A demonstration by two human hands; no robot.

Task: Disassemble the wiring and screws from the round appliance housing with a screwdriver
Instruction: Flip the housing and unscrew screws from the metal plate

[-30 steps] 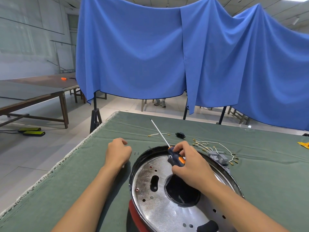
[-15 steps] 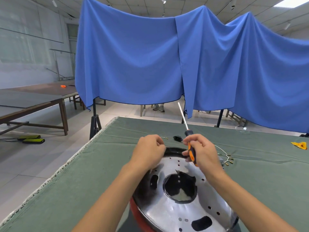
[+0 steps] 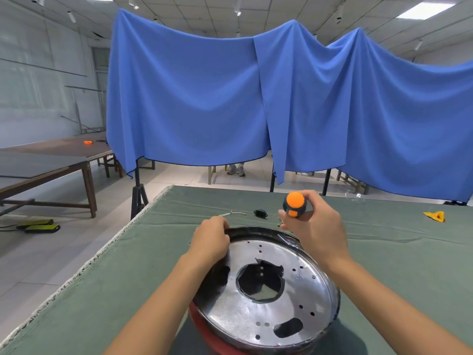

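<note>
Stiff, slick metal housing [image 3: 268, 285]: left hand [image 3: 211, 242] grips its far rim; right hand [image 3: 313, 225] clasps the screwdriver [image 3: 294, 204] above.

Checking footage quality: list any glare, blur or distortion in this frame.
Head view: glare streaks across the shiny metal plate; wide-angle bending curves the blue curtain and the table edge; right hand with screwdriver slightly soft.

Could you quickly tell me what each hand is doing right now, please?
Left hand: fingers curled over the round housing rim, gripping it.
Right hand: holding the screwdriver, handle end toward the camera.
</note>
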